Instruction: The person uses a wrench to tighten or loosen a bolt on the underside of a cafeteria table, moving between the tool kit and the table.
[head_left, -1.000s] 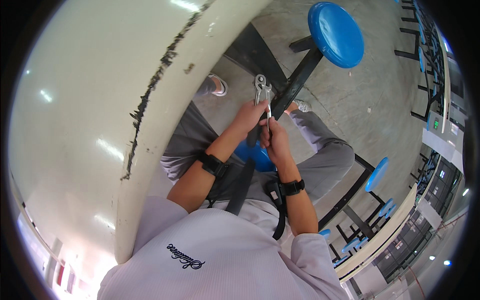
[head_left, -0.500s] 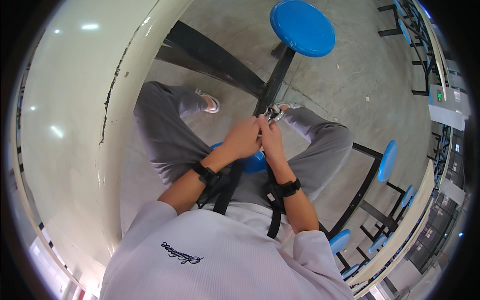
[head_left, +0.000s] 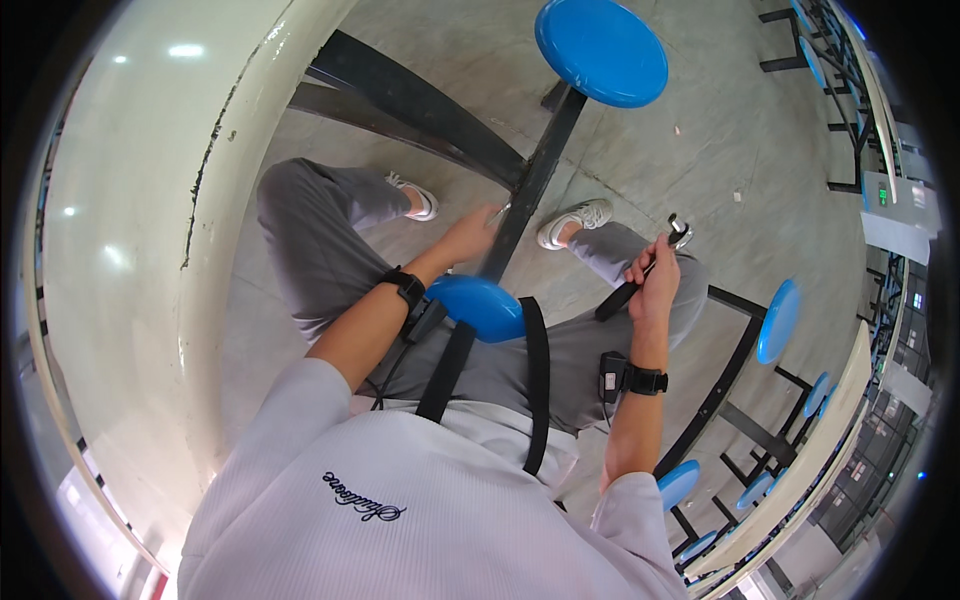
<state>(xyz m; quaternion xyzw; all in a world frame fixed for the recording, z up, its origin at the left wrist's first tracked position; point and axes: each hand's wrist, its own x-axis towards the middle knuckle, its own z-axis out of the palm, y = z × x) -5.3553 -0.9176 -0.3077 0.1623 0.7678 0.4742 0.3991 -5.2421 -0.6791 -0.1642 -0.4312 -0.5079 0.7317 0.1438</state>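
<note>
My right hand (head_left: 653, 284) is closed around a wrench (head_left: 617, 300) with a black handle and a shiny metal head. The head sticks up past the fingers, over my right knee. My left hand (head_left: 468, 238) is partly blurred, its fingers pinched on a small shiny metal piece (head_left: 502, 209) whose kind I cannot make out. That hand hovers beside the black steel beam (head_left: 530, 190) between my legs; whether it touches the beam I cannot tell.
A glossy cream tabletop (head_left: 120, 300) with a chipped edge runs along my left. Beneath me is a blue round stool seat (head_left: 480, 306); another blue seat (head_left: 602, 52) stands ahead on the beam. More stools and tables line the right. Black straps (head_left: 536, 380) hang over my lap.
My hands were together over the beam with the metal tool. They have parted: the right has moved right with the wrench, the left slightly left with the small metal piece.
</note>
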